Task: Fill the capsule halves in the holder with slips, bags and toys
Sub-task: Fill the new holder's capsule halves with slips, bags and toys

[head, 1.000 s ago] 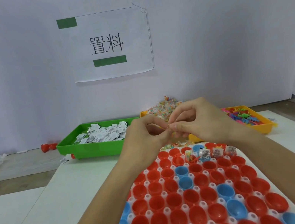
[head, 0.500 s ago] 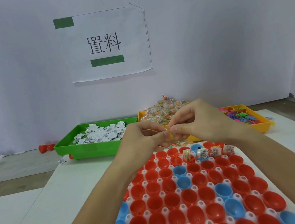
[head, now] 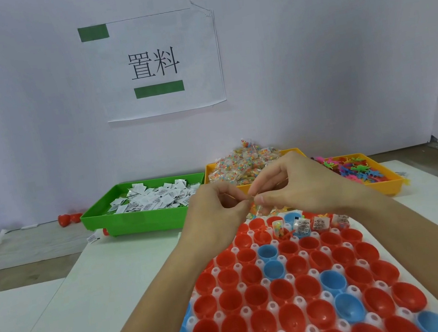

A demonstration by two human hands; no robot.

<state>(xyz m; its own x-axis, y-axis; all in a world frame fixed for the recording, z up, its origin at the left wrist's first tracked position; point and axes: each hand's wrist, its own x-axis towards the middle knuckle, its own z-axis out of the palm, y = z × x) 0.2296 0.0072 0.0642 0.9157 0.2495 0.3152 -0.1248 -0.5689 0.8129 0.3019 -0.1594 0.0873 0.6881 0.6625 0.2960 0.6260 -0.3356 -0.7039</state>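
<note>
A white paper sign (head: 159, 64) on the wall reads "置料" in black, with 2 green bars, 1 at its top left corner and 1 under the characters. The slips (head: 154, 199) in the green tray (head: 146, 221) carry small black print, too small to read.

3 trays stand in a row at the far side of the desk (head: 64, 322): the green one on the left, a yellow tray (head: 214, 170) in the middle heaped with clear bags (head: 243, 163) of coloured beads, and an orange tray (head: 389, 185) on the right holding bright plastic toys (head: 354, 169). 1 stray slip (head: 91, 238) lies on the desk by the green tray.

The holder (head: 269, 306), white with round pegs, lies nearest the camera, packed with red and blue capsule halves (head: 283, 291), open side up; red far outnumbers blue. In the far row, 4 halves (head: 310, 226) already hold slips and bead bags.

Both hands meet above the holder's far edge, in front of the yellow tray. The left hand (head: 215, 218) has its fingers curled, thumb and forefinger pinching a small bag (head: 258, 207). The right hand (head: 296, 184) pinches the same bag from the other side with its fingertips, the other fingers bent.
</note>
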